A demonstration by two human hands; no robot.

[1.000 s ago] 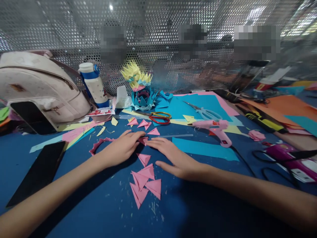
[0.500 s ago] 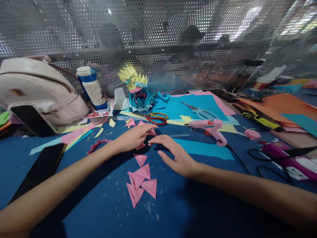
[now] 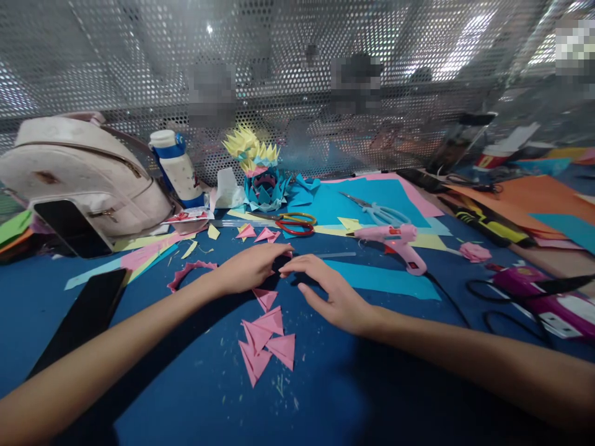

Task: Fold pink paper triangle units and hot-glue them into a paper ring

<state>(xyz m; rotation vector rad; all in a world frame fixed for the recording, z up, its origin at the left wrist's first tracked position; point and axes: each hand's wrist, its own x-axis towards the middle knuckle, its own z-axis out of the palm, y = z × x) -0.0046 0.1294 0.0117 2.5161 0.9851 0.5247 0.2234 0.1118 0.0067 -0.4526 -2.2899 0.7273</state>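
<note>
My left hand (image 3: 248, 267) reaches over several folded pink paper triangles, its fingers stretched to the right and partly covering a pink piece. Its fingertips are partly hidden, so I cannot tell how firmly they touch the paper. Close by on the right, my right hand (image 3: 332, 294) hovers low over the blue table with its fingers apart and nothing in them. Below both hands lies a loose cluster of pink triangles (image 3: 263, 331). Two more pink triangles (image 3: 267, 234) rest beyond the left hand. A curved pink paper strip (image 3: 190, 267) lies beside the left forearm.
A pink glue gun (image 3: 388, 235) and blue scissors (image 3: 379, 212) lie at the right. Red-and-yellow scissors (image 3: 297, 223) are beyond my hands, before a folded-paper model (image 3: 264, 186). Phones (image 3: 69, 229), a backpack (image 3: 88, 173) and a bottle (image 3: 179, 170) stand left; a purple power strip (image 3: 534, 297) lies right.
My left hand has shifted slightly down toward me, uncovering a pink triangle behind it. My right hand has hardly moved. The view has tilted up a little.
</note>
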